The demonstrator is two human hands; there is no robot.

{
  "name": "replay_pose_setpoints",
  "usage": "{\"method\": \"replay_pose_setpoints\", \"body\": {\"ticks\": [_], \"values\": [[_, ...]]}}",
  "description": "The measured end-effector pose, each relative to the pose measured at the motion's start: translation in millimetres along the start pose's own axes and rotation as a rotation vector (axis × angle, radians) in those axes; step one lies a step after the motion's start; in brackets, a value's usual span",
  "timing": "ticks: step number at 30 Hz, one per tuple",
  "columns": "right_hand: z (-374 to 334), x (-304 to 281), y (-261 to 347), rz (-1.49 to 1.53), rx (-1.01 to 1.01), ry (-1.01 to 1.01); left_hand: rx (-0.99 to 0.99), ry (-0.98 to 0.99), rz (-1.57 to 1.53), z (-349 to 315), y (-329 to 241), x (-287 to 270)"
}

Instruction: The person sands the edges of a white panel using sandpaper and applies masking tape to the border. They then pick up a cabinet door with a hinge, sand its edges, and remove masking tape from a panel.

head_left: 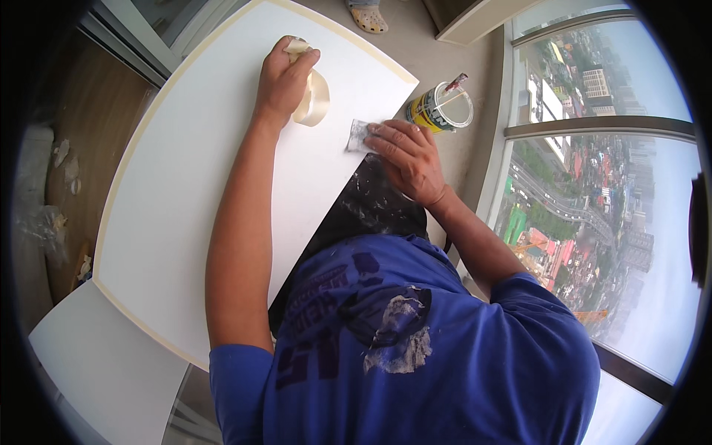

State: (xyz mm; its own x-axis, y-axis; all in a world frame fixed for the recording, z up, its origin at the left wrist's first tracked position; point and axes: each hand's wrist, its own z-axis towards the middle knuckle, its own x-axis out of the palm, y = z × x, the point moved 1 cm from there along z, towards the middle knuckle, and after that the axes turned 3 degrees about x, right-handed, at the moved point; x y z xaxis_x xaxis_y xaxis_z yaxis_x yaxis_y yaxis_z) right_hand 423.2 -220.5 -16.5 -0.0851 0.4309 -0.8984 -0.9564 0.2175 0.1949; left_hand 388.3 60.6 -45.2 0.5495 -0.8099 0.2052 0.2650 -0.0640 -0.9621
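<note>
My left hand (282, 85) is closed on cream masking tape (317, 100), which hangs in a wide curl beside my fingers over the white panel (193, 170). A pale end of the tape shows between my thumb and fingertips. At the panel's near right edge, my right hand (411, 159) grips a thin, flat grey scraper (357, 137) with smudges on it. Its blade lies over the panel surface; whether it touches, I cannot tell. Cream tape (122, 167) also borders the panel's left and far edges.
An open can (452, 107) with a stained stick across its top stands right of the panel. Large windows (578, 185) line the right side. Another person's clog (368, 18) shows at the far end. Crumpled plastic (48, 230) lies at the left, by a pale board (111, 356).
</note>
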Motion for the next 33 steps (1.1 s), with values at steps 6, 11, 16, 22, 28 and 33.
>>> {"method": "replay_pose_setpoints", "body": {"ticks": [6,11,16,22,28,33], "values": [[-3,10,-32,-0.079,0.067,-0.093,-0.031,0.019,0.006,-7,-3,2],[-15,5,26,0.052,-0.145,0.08,-0.001,0.008,0.012,-6,-1,-3],[-3,11,-55,-0.14,0.061,-0.131,0.025,0.022,0.062,-7,-1,-2],[-13,8,25,0.105,-0.096,0.07,0.034,-0.022,0.058,-8,1,-8],[-3,10,-54,-0.156,0.041,-0.114,0.025,0.001,0.055,-8,2,-5],[-15,9,22,0.035,-0.099,0.055,0.05,-0.01,0.065,-9,4,-9]]}}
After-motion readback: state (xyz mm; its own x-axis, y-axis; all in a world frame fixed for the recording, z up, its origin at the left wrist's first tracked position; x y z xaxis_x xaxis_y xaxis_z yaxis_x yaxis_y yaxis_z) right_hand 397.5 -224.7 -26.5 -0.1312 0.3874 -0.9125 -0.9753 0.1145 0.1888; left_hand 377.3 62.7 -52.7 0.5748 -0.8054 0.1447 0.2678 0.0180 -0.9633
